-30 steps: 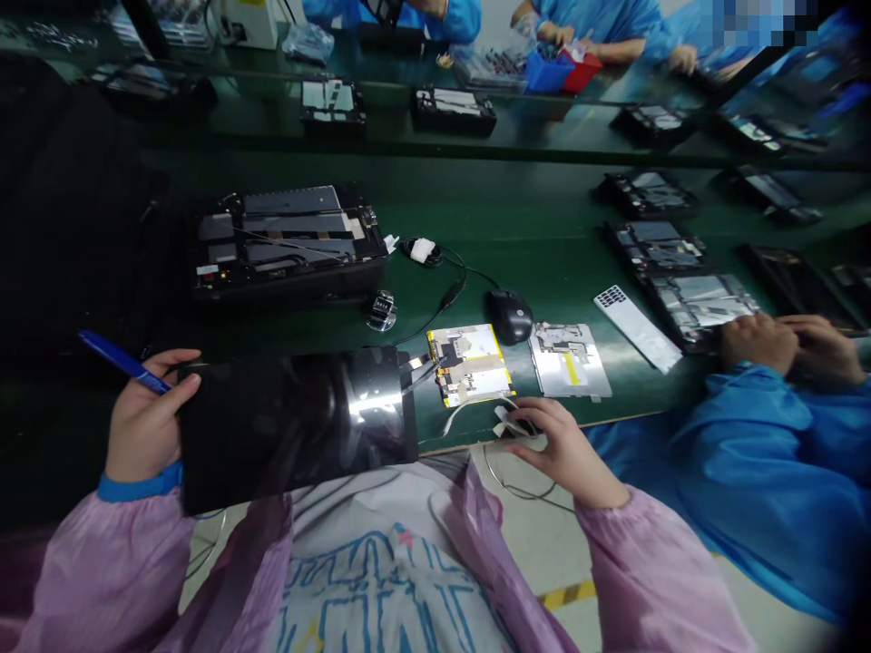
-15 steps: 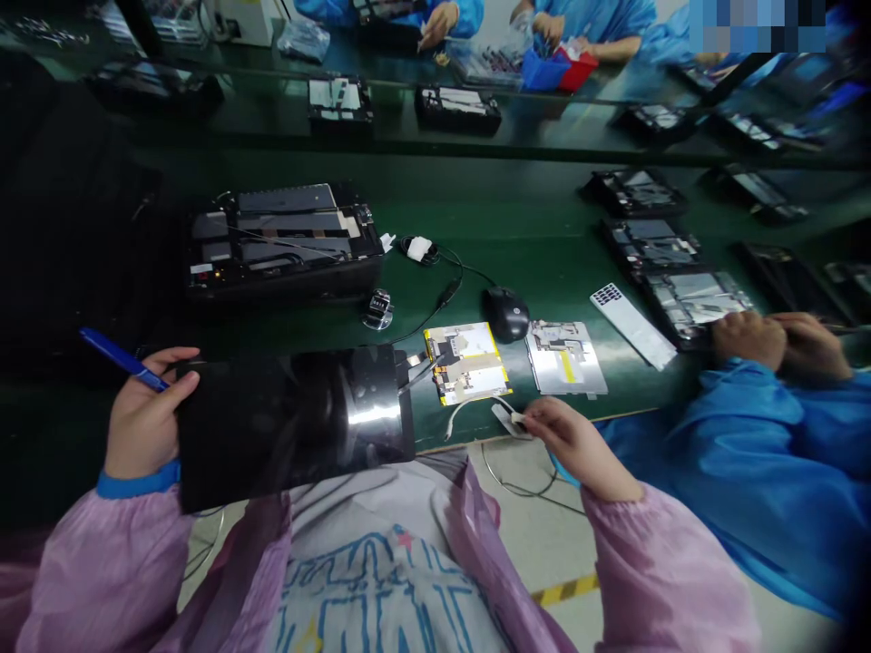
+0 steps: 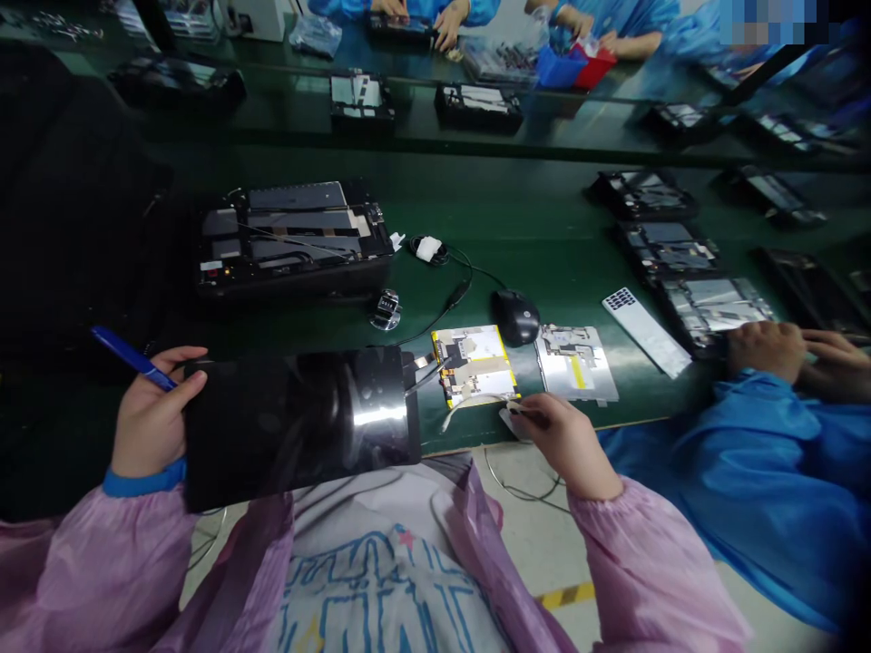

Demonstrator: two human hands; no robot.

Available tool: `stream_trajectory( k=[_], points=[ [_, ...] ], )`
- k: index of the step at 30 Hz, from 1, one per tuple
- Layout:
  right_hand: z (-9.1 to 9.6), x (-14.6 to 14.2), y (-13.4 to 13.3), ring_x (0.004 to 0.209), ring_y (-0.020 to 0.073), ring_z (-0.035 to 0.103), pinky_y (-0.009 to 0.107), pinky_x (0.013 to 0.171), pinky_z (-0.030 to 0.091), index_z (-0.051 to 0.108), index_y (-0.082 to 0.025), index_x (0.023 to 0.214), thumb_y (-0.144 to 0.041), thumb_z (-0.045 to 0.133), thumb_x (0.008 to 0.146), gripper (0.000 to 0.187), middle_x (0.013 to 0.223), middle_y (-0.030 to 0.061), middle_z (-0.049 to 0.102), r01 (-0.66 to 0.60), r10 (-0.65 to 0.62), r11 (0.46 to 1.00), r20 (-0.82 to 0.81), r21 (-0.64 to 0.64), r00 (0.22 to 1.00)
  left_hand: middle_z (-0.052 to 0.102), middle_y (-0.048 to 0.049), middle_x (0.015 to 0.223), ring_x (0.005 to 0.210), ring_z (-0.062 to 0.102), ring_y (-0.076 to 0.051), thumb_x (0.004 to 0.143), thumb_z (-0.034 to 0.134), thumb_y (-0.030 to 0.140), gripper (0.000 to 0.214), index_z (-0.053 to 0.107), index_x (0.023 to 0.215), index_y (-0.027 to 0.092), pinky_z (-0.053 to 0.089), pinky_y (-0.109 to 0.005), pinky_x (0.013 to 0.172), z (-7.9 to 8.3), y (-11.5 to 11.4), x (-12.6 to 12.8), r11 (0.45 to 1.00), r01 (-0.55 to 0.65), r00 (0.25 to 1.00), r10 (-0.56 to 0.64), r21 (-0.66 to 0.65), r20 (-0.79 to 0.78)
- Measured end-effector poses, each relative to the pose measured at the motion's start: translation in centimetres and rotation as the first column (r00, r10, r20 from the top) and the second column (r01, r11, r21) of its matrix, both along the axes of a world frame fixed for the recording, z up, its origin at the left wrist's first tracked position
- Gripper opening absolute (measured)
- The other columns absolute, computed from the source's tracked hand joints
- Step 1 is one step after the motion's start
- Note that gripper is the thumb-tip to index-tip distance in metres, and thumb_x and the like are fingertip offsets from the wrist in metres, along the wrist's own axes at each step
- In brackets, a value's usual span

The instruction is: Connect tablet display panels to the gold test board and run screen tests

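Firmly, left hand (image 3: 146, 422) clasps screen (image 3: 299, 428), right hand (image 3: 562, 440) curled

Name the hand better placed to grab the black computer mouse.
Likely right: the right hand lies near the black computer mouse; the left hand grips a blue pen and glossy black panel.

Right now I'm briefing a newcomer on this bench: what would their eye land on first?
Most likely the glossy black panel, glinting low in the middle, in the left hand, which also grips a blue pen. Next, the yellow-edged circuit board just right of it, with the right hand touching a small white tab below it. A co-worker's bright blue sleeve fills the right side.
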State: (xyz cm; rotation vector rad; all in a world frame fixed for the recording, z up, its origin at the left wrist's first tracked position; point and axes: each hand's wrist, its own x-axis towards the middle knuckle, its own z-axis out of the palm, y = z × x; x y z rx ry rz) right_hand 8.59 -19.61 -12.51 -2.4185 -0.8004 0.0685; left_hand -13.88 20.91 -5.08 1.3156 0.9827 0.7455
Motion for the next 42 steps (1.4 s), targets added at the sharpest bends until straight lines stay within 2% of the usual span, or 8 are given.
stream_trajectory(
  k=[9, 12, 16, 23, 27, 29, 35, 42],
  points=[
    [1.8, 0.4, -0.6, 0.059, 0.0154, 0.058, 0.027, 0.056, 0.047, 0.060, -0.020, 0.066, -0.055, 0.048, 0.085, 0.042, 0.069, 0.0060, 0.063, -0.155, 0.132, 0.985, -0.246, -0.076, 0.960, 0.064, 0.0053, 0.059, 0.053, 0.056, -0.008, 0.048, 0.073, 0.016, 0.036, 0.067, 0.084, 0.016, 0.047, -0.014, 0.051, 0.1, -0.1, 0.1, 1.000, -0.008, 1.000, 0.008, 0.009, -0.014],
    [2.3, 1.0, 0.2, 0.058, 0.0149, 0.058, 0.025, 0.056, 0.045, 0.057, -0.020, 0.060, -0.048, 0.055, 0.079, 0.034, 0.065, 0.0047, 0.063, -0.121, 0.043, 0.969, -0.332, -0.217, 0.942, 0.064, 0.0053, 0.060, 0.053, 0.056, -0.008, 0.048, 0.073, 0.017, 0.037, 0.067, 0.084, 0.016, 0.047, -0.015, 0.051, 0.2, -0.1, 0.2, 1.000, -0.020, 0.999, 0.021, 0.018, -0.033],
    [3.1, 2.1, 2.2, 0.054, 0.0131, 0.058, 0.022, 0.054, 0.041, 0.054, -0.020, 0.056, -0.028, 0.057, 0.076, 0.022, 0.056, 0.0012, 0.064, -0.190, -0.066, 0.846, -0.451, -0.499, 0.890, 0.063, 0.0052, 0.058, 0.053, 0.055, -0.009, 0.048, 0.073, 0.017, 0.036, 0.067, 0.084, 0.017, 0.046, -0.016, 0.051, 0.2, -0.1, 0.3, 1.000, -0.014, 0.999, 0.015, 0.021, -0.036],
    [4.0, 2.8, 3.8, 0.052, 0.0150, 0.054, 0.026, 0.052, 0.032, 0.053, -0.019, 0.049, -0.026, 0.066, 0.069, 0.025, 0.050, 0.0026, 0.058, -0.138, -0.102, 0.738, -0.311, -0.661, 0.945, 0.063, 0.0046, 0.060, 0.055, 0.055, -0.010, 0.049, 0.073, 0.017, 0.035, 0.067, 0.084, 0.018, 0.044, -0.017, 0.050, 0.3, -0.1, 0.0, 1.000, -0.009, 1.000, 0.010, 0.020, -0.028],
    [3.5, 2.3, 2.1, 0.056, 0.0175, 0.055, 0.027, 0.051, 0.029, 0.060, -0.018, 0.060, -0.045, 0.069, 0.070, 0.030, 0.062, 0.0076, 0.063, 0.032, -0.165, 0.702, -0.119, -0.712, 0.979, 0.063, 0.0039, 0.062, 0.056, 0.055, -0.010, 0.052, 0.072, 0.017, 0.033, 0.067, 0.084, 0.017, 0.045, -0.018, 0.051, 0.2, -0.1, -0.1, 1.000, -0.002, 1.000, 0.002, 0.021, -0.019],
    [2.9, 1.6, 1.2, 0.053, 0.0175, 0.054, 0.027, 0.049, 0.028, 0.061, -0.018, 0.062, -0.054, 0.069, 0.069, 0.038, 0.058, 0.0066, 0.061, 0.121, -0.185, 0.718, -0.021, -0.686, 0.982, 0.062, 0.0037, 0.062, 0.057, 0.055, -0.010, 0.053, 0.071, 0.016, 0.033, 0.066, 0.086, 0.016, 0.045, -0.018, 0.051, 0.0, 0.0, -0.1, 1.000, 0.009, 1.000, -0.009, 0.014, -0.015],
    [0.2, -2.8, 0.5, 0.065, 0.0187, 0.056, 0.030, 0.058, 0.038, 0.069, -0.018, 0.075, -0.043, 0.047, 0.091, 0.037, 0.075, 0.0087, 0.065, 0.149, -0.086, 0.963, 0.267, -0.224, 0.960, 0.063, 0.0035, 0.062, 0.058, 0.056, -0.011, 0.054, 0.072, 0.015, 0.032, 0.066, 0.086, 0.016, 0.046, -0.019, 0.052, -0.3, 0.2, -0.3, 0.999, 0.025, 1.000, -0.025, 0.019, 0.004],
    [-1.9, -4.2, 0.5, 0.070, 0.0217, 0.052, 0.035, 0.066, 0.039, 0.070, -0.015, 0.077, -0.034, 0.051, 0.090, 0.030, 0.075, 0.0108, 0.064, 0.249, -0.207, 0.965, 0.346, -0.082, 0.915, 0.062, 0.0033, 0.062, 0.057, 0.054, -0.009, 0.055, 0.070, 0.011, 0.031, 0.065, 0.086, 0.015, 0.045, -0.018, 0.053, 0.0, -0.1, -0.1, 1.000, 0.005, 1.000, -0.005, -0.024, -0.004]
  ],
)
